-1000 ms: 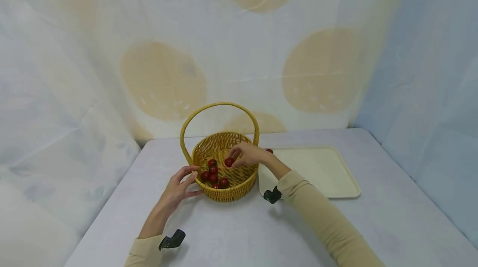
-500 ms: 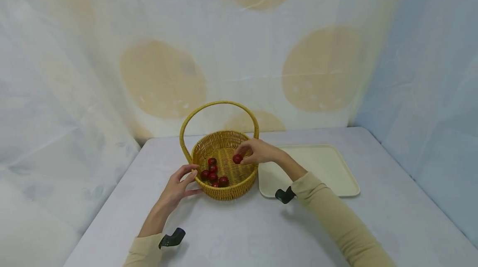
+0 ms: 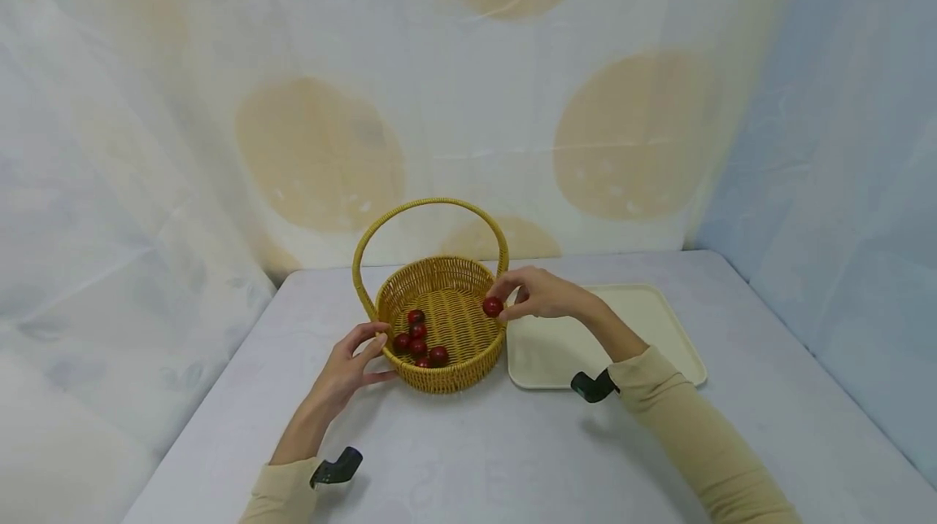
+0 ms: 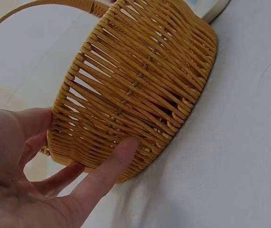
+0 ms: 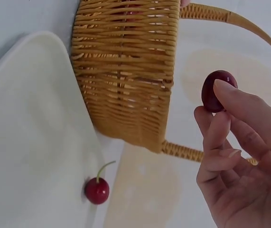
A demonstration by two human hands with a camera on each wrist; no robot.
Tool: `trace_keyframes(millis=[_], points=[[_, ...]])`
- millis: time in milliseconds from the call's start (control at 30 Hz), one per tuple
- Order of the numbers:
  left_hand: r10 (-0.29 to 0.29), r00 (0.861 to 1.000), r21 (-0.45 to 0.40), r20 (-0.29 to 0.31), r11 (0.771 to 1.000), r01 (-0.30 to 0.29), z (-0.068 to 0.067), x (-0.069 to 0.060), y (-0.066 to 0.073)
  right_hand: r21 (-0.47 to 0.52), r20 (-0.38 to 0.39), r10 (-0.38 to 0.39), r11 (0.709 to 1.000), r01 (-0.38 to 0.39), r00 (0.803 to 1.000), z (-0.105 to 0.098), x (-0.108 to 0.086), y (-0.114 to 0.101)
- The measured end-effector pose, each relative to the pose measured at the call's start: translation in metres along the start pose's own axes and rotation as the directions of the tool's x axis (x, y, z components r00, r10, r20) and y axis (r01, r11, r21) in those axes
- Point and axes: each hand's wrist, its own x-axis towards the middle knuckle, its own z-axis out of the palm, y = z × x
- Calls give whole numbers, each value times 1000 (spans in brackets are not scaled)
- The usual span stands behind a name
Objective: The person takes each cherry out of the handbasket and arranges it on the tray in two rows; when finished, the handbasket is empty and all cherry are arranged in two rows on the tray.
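A person's right hand (image 3: 538, 294) pinched a dark red cherry (image 3: 493, 307) between thumb and fingers near the right-hand rim of a woven basket (image 3: 442, 382), while the left hand (image 3: 347, 365) gripped the basket's opposite rim, one finger laid against the outer weave. Six more cherries (image 3: 418, 347) sat clustered inside, toward the basket's left and near side, beneath a tall arched handle (image 3: 432, 201). Just to the right, a cream tray (image 3: 607, 361) lay flat on a white-covered table (image 3: 468, 459); the right wrist view showed a stemmed cherry (image 5: 97, 191) on it, close to the edge. Beige sleeves (image 3: 703, 434) covered both forearms, and a dark fitting (image 3: 594, 386) jutted from each wrist. A pale backdrop (image 3: 476, 117) printed with large tan circles hung behind the table.
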Motion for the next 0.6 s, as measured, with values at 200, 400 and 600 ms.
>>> trace_keyframes(millis=[200,400,600], points=[[5,1000,7,9,1000,-5,0,0,2,1,-15,0,1000,0,1000,-10,-17,12],[0,1000,7,5,1000,0,0,0,2,10,-40,53,999,-52,998,-18,-30,27],[-5,1000,11,-3,1000,5,1,-1,2,20,-57,92,996,-91,994,-21,-38,47]])
